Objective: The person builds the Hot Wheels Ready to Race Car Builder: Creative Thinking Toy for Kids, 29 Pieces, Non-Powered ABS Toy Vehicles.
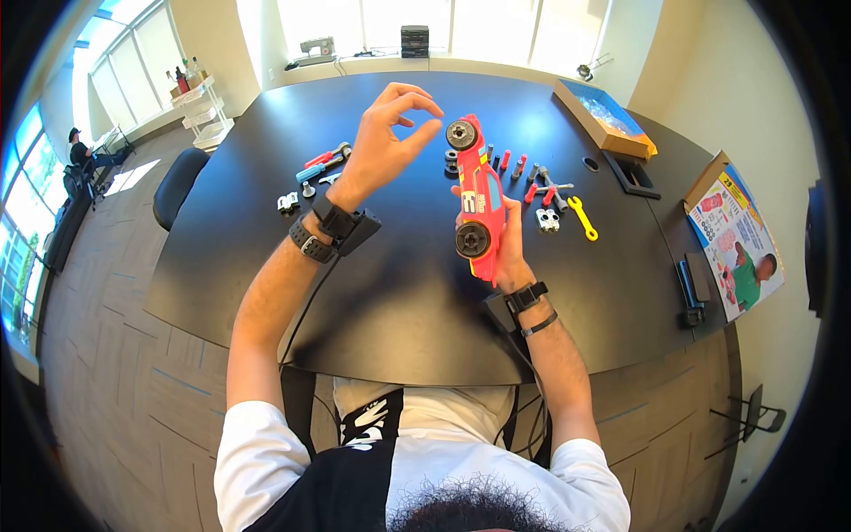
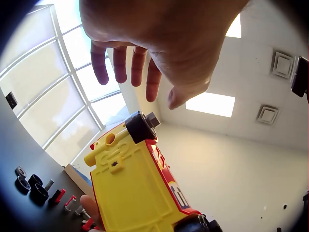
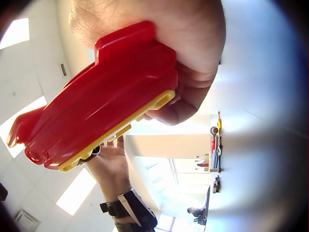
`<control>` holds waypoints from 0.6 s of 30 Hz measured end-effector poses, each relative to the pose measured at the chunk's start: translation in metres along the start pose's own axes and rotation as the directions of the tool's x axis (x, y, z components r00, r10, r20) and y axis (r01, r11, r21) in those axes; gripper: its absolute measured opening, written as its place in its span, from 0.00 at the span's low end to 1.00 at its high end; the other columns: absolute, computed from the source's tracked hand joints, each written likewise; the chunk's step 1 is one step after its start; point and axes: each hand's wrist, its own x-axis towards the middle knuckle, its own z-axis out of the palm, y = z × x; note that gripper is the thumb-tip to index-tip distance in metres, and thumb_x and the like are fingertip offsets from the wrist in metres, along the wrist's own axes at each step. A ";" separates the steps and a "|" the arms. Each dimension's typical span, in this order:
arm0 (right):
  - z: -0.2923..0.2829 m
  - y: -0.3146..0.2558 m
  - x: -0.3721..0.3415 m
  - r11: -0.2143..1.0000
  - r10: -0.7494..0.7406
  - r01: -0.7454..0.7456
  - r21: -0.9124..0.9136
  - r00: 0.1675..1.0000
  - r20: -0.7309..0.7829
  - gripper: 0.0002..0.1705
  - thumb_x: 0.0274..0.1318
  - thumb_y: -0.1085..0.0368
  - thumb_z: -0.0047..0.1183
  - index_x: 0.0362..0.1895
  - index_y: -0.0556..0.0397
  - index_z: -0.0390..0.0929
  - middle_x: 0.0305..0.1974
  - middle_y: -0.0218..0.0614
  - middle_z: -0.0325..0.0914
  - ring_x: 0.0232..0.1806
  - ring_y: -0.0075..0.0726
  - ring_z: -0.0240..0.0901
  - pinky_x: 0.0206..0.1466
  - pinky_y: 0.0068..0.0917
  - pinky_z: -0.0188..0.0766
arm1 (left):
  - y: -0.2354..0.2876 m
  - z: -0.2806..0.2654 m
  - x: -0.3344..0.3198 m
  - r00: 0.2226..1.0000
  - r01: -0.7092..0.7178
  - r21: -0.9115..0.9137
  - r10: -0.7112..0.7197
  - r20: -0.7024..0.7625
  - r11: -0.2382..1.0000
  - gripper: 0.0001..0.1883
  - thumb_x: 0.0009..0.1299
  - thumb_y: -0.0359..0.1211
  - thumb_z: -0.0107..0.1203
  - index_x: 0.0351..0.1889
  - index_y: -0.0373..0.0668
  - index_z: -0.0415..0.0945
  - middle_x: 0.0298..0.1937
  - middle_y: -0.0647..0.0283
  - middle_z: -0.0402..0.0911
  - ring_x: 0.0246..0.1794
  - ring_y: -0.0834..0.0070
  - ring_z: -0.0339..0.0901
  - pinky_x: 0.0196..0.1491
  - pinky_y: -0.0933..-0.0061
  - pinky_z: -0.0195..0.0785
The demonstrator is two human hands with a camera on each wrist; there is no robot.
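Note:
A red toy car (image 1: 494,197) with a yellow underside (image 2: 128,193) is held up over the table on its side by my right hand (image 1: 512,241). The right fingers wrap around its body, as the right wrist view also shows. Two black wheels face up in the head view: a far wheel (image 1: 461,134) and a near wheel (image 1: 472,239). A grey hexagonal piece (image 2: 152,120) sticks out from one wheel. My left hand (image 1: 390,137) hovers beside the far wheel, its fingers loosely bent and apart from the car, with nothing in them.
On the dark table (image 1: 399,310) lie a yellow wrench (image 1: 582,219), several red-headed bolts, black wheels and white toy parts. Tools with blue and red handles (image 1: 312,171) lie at left. An open box (image 1: 607,115) stands back right; a printed box lid (image 1: 736,239) leans at the right edge.

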 end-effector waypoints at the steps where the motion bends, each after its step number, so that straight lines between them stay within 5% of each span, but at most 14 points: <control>1: 0.008 0.000 -0.001 1.000 0.002 -0.002 0.000 1.000 0.001 0.44 0.79 0.38 0.37 0.80 0.60 0.67 0.56 0.37 0.84 0.43 0.28 0.85 0.45 0.28 0.88 | 0.007 0.000 0.000 1.000 0.001 0.001 -0.001 -0.001 1.000 0.16 0.74 0.33 0.72 0.58 0.45 0.87 0.64 0.61 0.80 0.62 0.69 0.81 0.61 0.60 0.79; 3: 0.024 -0.001 -0.005 0.998 -0.052 0.049 -0.038 0.994 -0.100 0.44 0.79 0.37 0.37 0.80 0.60 0.67 0.56 0.36 0.84 0.43 0.27 0.85 0.44 0.27 0.88 | 0.027 0.003 -0.002 0.998 -0.052 0.171 0.048 0.027 0.984 0.10 0.74 0.32 0.70 0.51 0.44 0.90 0.61 0.60 0.81 0.59 0.68 0.82 0.60 0.59 0.79; 9: 0.006 0.002 0.001 0.999 -0.036 0.034 -0.035 0.998 -0.055 0.43 0.79 0.38 0.38 0.80 0.60 0.67 0.61 0.35 0.83 0.45 0.28 0.85 0.46 0.27 0.89 | 0.015 0.014 0.000 0.961 -0.266 0.164 0.274 -0.027 0.950 0.14 0.70 0.38 0.75 0.51 0.47 0.92 0.60 0.59 0.82 0.61 0.63 0.79 0.63 0.58 0.75; 12: 0.008 0.002 0.000 0.999 -0.038 0.036 -0.028 0.997 -0.073 0.43 0.79 0.38 0.39 0.81 0.59 0.67 0.63 0.36 0.82 0.45 0.29 0.85 0.47 0.28 0.89 | 0.032 0.011 -0.001 0.993 -0.099 0.149 0.108 -0.053 0.984 0.15 0.71 0.36 0.73 0.54 0.48 0.92 0.59 0.59 0.81 0.64 0.62 0.78 0.66 0.58 0.73; 15: 0.018 0.001 -0.004 0.999 -0.043 0.040 -0.025 0.993 -0.107 0.43 0.79 0.37 0.40 0.81 0.58 0.66 0.66 0.37 0.81 0.46 0.29 0.85 0.47 0.28 0.89 | 0.022 0.008 -0.003 0.996 -0.090 0.325 0.089 0.017 0.941 0.15 0.72 0.35 0.71 0.55 0.48 0.90 0.58 0.58 0.81 0.64 0.60 0.78 0.66 0.57 0.73; 18: 0.014 0.001 -0.002 0.999 -0.034 0.032 -0.017 0.995 -0.092 0.43 0.79 0.37 0.40 0.81 0.57 0.66 0.68 0.37 0.80 0.46 0.29 0.85 0.47 0.28 0.89 | 0.016 0.009 -0.002 0.978 -0.209 0.158 0.206 0.036 0.965 0.12 0.71 0.35 0.72 0.50 0.46 0.90 0.58 0.58 0.81 0.63 0.59 0.78 0.65 0.58 0.73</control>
